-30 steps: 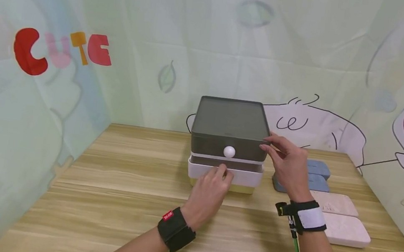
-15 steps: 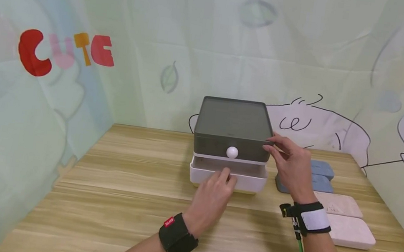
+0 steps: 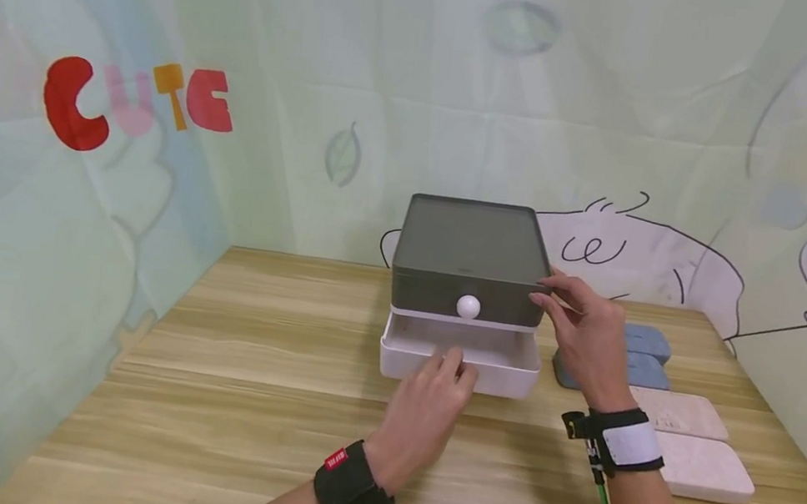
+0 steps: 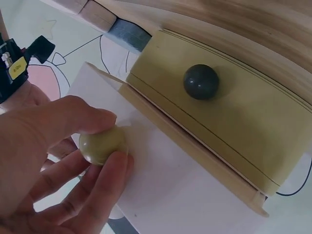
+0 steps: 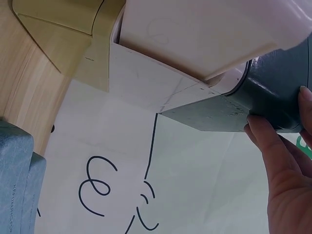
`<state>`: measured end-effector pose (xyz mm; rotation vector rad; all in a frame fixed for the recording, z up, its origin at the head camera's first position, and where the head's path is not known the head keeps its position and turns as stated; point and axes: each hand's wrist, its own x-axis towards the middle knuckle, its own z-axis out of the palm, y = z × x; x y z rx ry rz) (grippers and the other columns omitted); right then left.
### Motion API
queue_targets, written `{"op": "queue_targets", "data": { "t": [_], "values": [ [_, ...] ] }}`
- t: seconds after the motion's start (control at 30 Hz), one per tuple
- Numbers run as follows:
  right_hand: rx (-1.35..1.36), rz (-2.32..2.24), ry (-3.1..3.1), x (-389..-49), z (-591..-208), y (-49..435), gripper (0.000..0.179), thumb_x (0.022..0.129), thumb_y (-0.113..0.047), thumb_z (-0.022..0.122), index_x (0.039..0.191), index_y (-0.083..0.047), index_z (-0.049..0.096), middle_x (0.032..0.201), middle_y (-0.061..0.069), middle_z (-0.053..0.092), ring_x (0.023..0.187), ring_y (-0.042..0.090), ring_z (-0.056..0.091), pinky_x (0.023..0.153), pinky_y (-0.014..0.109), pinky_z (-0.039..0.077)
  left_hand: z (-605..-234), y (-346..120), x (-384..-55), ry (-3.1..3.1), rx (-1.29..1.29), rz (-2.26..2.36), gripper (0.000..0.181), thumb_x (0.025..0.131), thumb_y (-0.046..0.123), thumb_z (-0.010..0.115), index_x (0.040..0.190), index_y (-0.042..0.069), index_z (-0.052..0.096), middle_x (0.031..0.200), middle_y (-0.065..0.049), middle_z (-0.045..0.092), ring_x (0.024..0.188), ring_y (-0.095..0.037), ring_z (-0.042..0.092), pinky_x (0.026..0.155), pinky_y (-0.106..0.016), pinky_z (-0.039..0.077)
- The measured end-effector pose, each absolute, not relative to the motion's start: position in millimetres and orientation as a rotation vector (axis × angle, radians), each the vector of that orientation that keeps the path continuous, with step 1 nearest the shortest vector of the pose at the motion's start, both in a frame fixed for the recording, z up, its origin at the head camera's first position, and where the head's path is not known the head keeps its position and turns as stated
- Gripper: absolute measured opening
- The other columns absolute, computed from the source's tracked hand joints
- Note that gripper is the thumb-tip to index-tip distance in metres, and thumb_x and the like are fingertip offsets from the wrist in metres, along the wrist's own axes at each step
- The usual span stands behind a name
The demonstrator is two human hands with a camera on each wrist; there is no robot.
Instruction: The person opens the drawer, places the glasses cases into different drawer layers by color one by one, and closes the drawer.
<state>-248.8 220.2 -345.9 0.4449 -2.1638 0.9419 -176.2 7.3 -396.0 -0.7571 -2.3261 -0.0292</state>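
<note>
A small stacked drawer unit (image 3: 473,239) stands on the table, dark grey on top, white in the middle, yellow at the bottom. Its white drawer (image 3: 397,362) is pulled out, and the part of its inside that shows is bare. With thumb and fingers, my left hand (image 3: 425,410) pinches the yellow round knob (image 4: 100,145) on that drawer's front. My right hand (image 3: 590,334) holds the right front corner of the grey top tier. The grey drawer, with a white knob (image 3: 468,307), is closed, as is the yellow drawer (image 4: 243,117) with its dark knob (image 4: 201,82).
Right of the unit lie several blue slabs (image 3: 648,341). Nearer me are two pale pinkish slabs, a patterned one (image 3: 686,414) and a plain one (image 3: 706,466). A printed curtain (image 3: 322,49) encloses the wooden table (image 3: 246,367) behind and at the sides.
The white drawer has slid out toward me, drawn by my left hand, and more of its inside shows. My right hand stays at the grey tier's corner.
</note>
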Motion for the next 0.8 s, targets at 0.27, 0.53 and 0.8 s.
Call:
{"op": "queue_targets", "data": {
  "t": [0.27, 0.53, 0.8],
  "values": [
    [0.458, 0.906, -2.148, -249, -347, 220, 0.018, 0.09, -0.005, 0.074, 0.107, 0.0, 0.072, 0.124, 0.024, 0.07, 0.108, 0.041, 0.072, 0.077, 0.043, 0.06, -394, 8, -170, -2.351, -0.771, -0.016, 0.026, 0.081, 0.002, 0.079, 0.105, 0.009, 0.071, 0.092, -0.003, 0.059, 0.079, -0.013, 0.065, 0.058, -0.022, 0.056],
    [0.476, 0.913, -2.119, -252, -350, 223, 0.015, 0.093, -0.004, 0.07, 0.106, 0.0, 0.075, 0.122, 0.023, 0.071, 0.106, 0.04, 0.073, 0.078, 0.045, 0.059, -395, 8, -165, -2.356, -0.792, 0.012, 0.026, 0.081, 0.002, 0.079, 0.105, 0.009, 0.07, 0.096, -0.004, 0.061, 0.081, -0.013, 0.065, 0.061, -0.021, 0.056],
    [0.473, 0.905, -2.135, -251, -349, 223, 0.015, 0.094, -0.007, 0.069, 0.107, -0.002, 0.074, 0.124, 0.022, 0.071, 0.107, 0.04, 0.073, 0.079, 0.047, 0.06, -393, 8, -161, -2.349, -0.809, 0.032, 0.026, 0.082, 0.002, 0.078, 0.105, 0.008, 0.069, 0.095, -0.003, 0.061, 0.079, -0.011, 0.064, 0.059, -0.018, 0.054]
  ]
}}
